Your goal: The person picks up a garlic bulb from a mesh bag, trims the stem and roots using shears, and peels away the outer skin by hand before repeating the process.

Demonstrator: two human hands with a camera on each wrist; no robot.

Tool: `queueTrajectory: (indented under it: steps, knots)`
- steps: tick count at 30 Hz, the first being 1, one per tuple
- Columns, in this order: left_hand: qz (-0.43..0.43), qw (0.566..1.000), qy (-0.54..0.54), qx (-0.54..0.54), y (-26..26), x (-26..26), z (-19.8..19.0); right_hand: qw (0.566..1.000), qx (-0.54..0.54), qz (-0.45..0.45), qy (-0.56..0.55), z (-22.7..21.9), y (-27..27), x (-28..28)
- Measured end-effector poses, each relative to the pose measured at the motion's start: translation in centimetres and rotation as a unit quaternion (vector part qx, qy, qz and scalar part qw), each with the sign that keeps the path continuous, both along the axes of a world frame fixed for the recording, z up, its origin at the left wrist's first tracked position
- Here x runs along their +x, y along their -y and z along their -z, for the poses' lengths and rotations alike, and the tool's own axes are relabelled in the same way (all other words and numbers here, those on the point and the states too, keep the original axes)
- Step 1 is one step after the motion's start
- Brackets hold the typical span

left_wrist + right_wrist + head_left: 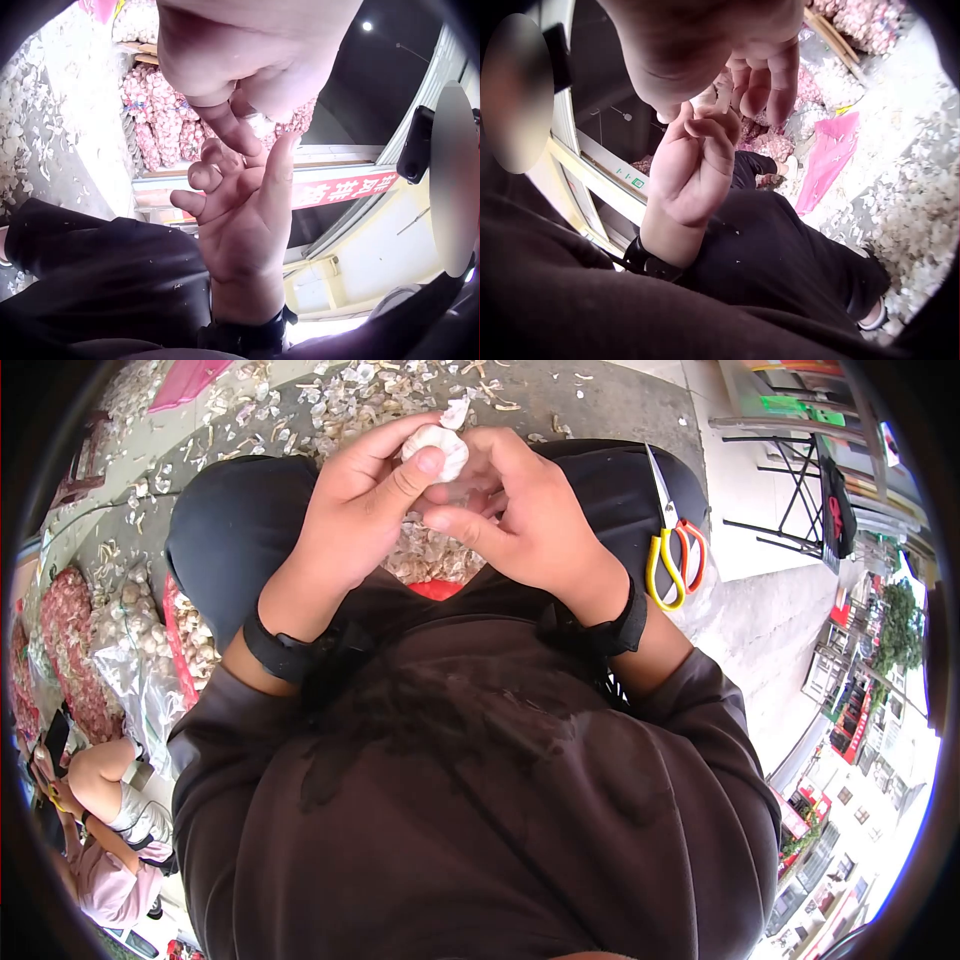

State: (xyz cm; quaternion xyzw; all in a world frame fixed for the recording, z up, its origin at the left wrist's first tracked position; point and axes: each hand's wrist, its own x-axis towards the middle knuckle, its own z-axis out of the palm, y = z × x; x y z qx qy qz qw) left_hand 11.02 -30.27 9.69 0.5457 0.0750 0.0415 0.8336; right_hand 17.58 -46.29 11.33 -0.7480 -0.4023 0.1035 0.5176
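Against peel-littered floor, pinching garlic in left grip; cannot tell the hold of right grip, just beside. Could drop below left grip through light pinching or loose skin tearing.

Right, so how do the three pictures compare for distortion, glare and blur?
Head: strong fisheye curvature, black corners; the garlic bulb looks fairly clear, the buildings at right washed out. Left wrist: a light glares white against a dark patch; the nearby left hand looks soft. Right wrist: the nearby right hand is soft and shaded, the floor peel pale and overbright.
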Motion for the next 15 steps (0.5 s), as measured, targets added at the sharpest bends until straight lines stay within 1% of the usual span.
queueTrajectory:
  steps: [1, 4, 5, 8, 11, 14, 15]
  knots:
    - [0.027, 0.998, 0.039, 0.038, -0.2, 0.0, 0.4, 1.000, 0.005, 0.023, 0.004, -0.4, -0.1, -0.1]
    - [0.104, 0.991, 0.014, 0.084, -0.5, -0.5, 0.6, 0.995, -0.069, 0.028, -0.062, -0.6, 0.7, 0.7]
    - [0.101, 0.988, 0.039, 0.109, -0.6, -0.5, 0.9, 0.994, -0.042, 0.045, -0.095, -0.8, 0.4, 0.4]
    - [0.099, 0.985, 0.029, 0.137, -0.8, -0.8, 0.4, 0.992, -0.071, 0.036, -0.103, 0.1, 0.7, 0.8]
    - [0.107, 0.980, 0.058, 0.158, -1.0, -0.9, -0.2, 0.990, -0.047, 0.032, -0.127, 1.3, 1.0, 0.7]
    - [0.090, 0.981, 0.061, 0.162, -0.9, -1.1, 0.0, 0.996, -0.008, 0.039, -0.076, 0.9, 0.7, 0.5]
    - [0.088, 0.980, 0.066, 0.165, -0.8, -1.1, 0.1, 0.998, -0.012, 0.012, -0.067, 0.9, 0.7, 0.5]
